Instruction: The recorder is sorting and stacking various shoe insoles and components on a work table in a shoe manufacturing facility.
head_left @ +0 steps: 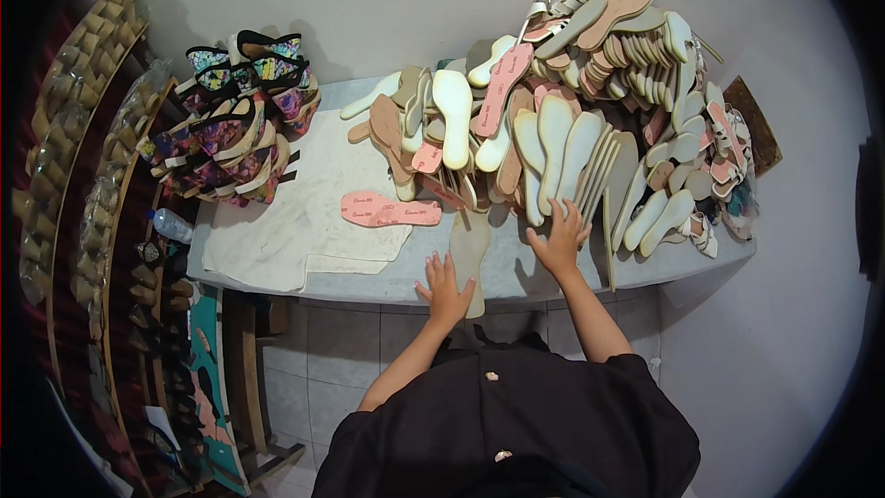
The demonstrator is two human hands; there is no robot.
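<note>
My left hand [444, 291] is at the front edge of the table, its fingers spread. It lies against the left side of a pale grey-beige shoe sole [471, 244], whose heel end sticks out past the table edge. My right hand [559, 242] reaches to the lower ends of a leaning row of cream shoe soles [579, 155]. Its fingers are apart, and the fingertips seem to touch the row. Left of the grey-beige sole lies a pink insole [392, 211] with dark print. Another pink insole [505, 90] rests on the pile behind.
Soles and insoles heap across the right half of the grey table [359, 287]. White sandals [726, 143] lie at the far right. Colourful patterned shoes [235, 134] stack at the left, beside cream cloth [267, 244]. Shelves [109, 184] and a plastic bottle [171, 225] stand further left.
</note>
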